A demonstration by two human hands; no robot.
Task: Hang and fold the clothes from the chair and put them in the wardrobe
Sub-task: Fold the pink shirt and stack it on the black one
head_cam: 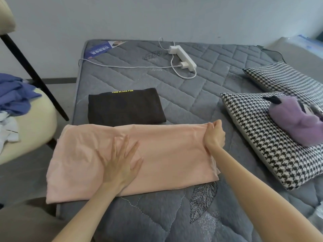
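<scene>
Head view, read from 9 to 3 o'clock. Chair (36,123) stood at 9 o'clock, cut off by the frame edge. Blue clothes (15,95) and white clothes (7,131) were heaped on its seat, unfolded; count unclear.

Pink cloth (166,154) lay flat across the near part of the bed (209,88), its left end hanging past the bed's edge toward the chair. Left hand (120,163) lay flat near the cloth's middle, fingers straight and spread, gripping nothing; judged to be pinning and smoothing it.

Black shirt (125,107), folded, sat at 12 o'clock of the pink cloth. Whether the edges touched or overlapped could not be told. Judged a finished piece parked for the wardrobe.

Right hand (214,135) was curled round the pink cloth's corner at 2 o'clock, pinching it; judged ready to draw it over for the next fold. Its fingertips were hidden in the fabric.

Pillows (262,145) lay at 3 o'clock. Wardrobe was not in view. Garment type and layer count of the pink cloth could not be told.
</scene>
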